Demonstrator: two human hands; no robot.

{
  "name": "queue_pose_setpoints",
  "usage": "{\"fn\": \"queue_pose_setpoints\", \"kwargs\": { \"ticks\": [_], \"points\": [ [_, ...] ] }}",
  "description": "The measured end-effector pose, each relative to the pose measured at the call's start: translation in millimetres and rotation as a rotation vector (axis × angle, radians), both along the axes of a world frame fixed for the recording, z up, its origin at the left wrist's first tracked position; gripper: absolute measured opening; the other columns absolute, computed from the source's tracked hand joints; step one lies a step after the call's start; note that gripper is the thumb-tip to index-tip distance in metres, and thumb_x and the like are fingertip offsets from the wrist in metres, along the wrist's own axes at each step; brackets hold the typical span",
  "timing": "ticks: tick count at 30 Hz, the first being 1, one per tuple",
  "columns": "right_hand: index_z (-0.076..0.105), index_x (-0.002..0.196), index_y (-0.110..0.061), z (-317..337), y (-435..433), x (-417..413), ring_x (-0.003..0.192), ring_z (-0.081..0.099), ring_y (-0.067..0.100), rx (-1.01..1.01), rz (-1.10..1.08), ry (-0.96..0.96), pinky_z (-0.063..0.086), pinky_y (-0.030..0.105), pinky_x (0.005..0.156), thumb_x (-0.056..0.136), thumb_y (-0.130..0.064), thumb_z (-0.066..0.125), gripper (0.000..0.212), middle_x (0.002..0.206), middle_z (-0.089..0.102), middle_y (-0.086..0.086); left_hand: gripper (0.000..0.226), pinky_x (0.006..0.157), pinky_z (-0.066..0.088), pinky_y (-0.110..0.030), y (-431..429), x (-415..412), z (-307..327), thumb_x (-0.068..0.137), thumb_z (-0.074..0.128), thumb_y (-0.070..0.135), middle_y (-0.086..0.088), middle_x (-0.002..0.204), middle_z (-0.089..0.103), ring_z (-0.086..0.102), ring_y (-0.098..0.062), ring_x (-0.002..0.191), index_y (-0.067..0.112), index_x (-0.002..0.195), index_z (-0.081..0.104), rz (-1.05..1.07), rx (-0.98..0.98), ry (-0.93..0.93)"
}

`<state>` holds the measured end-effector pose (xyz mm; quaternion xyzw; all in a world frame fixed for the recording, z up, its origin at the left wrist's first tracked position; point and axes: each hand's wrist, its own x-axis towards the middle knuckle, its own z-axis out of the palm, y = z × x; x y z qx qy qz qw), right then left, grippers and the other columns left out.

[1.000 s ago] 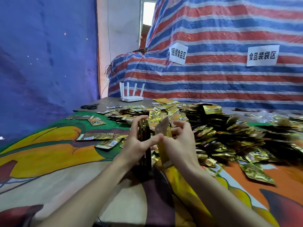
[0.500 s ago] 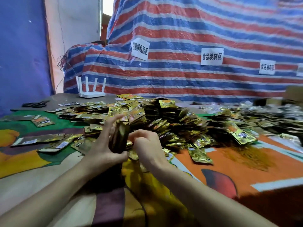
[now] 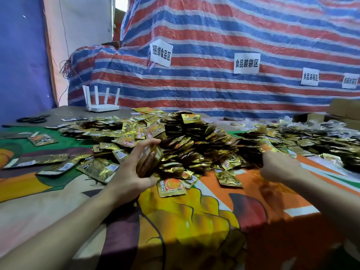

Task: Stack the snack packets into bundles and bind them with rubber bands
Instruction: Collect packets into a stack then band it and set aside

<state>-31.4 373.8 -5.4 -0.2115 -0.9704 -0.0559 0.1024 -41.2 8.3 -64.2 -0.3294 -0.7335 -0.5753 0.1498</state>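
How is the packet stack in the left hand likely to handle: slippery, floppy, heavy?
The stack in the left hand probably slides apart easily: it is glossy foil, and no band shows around it. It is likely flexible, since packets in the pile lie bent and crumpled. It is probably light: thumb and fingers alone hold it on edge.

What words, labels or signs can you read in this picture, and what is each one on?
"捆绑食品区": first white paper sign on the red, white and blue striped tarp.
"食品装袋区": second white paper sign, same tarp.
Third white paper sign: begins "食品", rest blurred.
Fourth white paper sign: too blurred to read.
Gold foil snack packets: print too small to read.
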Motion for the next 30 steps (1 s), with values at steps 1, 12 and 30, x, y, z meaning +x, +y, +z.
{"fn": "queue_pose_setpoints", "kwargs": {
  "ticks": [1,12,30],
  "points": [
    [0.040,0.073,-0.018,-5.2,10.3,2.5,0.068,0.050,0.022,0.030,-0.023,-0.042,0.039,0.028,0.055,0.089,-0.014,0.055,0.022,0.079,0.055,0.001,0.082,0.078,0.053,-0.027,-2.0,-1.4,-0.9,0.063,0.067,0.003,0.012,0.107,0.058,0.061,-0.022,0.095,0.044,0.132,0.049,0.001,0.008,-0.008],
    [0.042,0.069,-0.011,-12.3,28.3,9.2,0.055,0.046,0.020,-0.094,-0.036,0.067,0.031,0.026,0.046,0.083,-0.009,0.061,0.023,0.066,0.050,0.004,0.082,0.073,0.048,-0.013,-5.8,-2.5,-0.9,0.062,0.066,0.004,0.009,0.113,0.062,0.062,-0.005,0.088,0.043,0.132,0.052,0.024,0.032,0.005],
    [0.076,0.090,-0.018,16.5,-134.3,-21.1,0.075,0.067,0.005,-0.682,0.752,0.543,0.051,0.014,0.062,0.085,-0.014,0.076,0.006,0.082,0.072,-0.006,0.069,0.058,0.037,-0.033,-20.5,-19.8,8.4,0.055,0.057,-0.004,-0.012,0.090,0.052,0.046,-0.024,0.065,0.027,0.116,0.058,-0.011,0.536,-0.375]
  ]
}}
